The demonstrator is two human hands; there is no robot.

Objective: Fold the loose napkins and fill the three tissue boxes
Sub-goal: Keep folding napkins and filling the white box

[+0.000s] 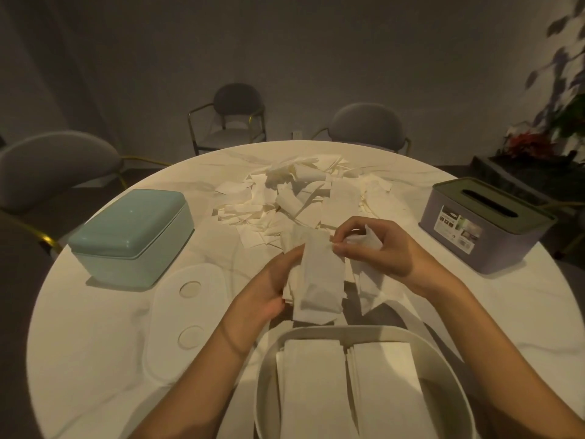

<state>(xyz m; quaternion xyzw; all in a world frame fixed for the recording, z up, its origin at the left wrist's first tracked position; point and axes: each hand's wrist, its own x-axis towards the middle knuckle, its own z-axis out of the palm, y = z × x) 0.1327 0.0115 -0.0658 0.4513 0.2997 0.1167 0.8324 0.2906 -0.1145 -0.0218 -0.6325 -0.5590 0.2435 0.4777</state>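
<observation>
folded napkin (319,280) above tabletop (95,359), just beyond open white box (269,359) | long axis near-to-far | left hand (269,289) grips its side | right hand (376,245) pinches far end, apparently another crumpled napkin too

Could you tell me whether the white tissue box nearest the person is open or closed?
Open. The white tissue box has no lid on, and two stacks of folded napkins show inside; its white lid lies beside it.

Loose white napkins (304,198) heaped mid-table, folded stack (318,277) held above open white box (348,391), half filled
</observation>
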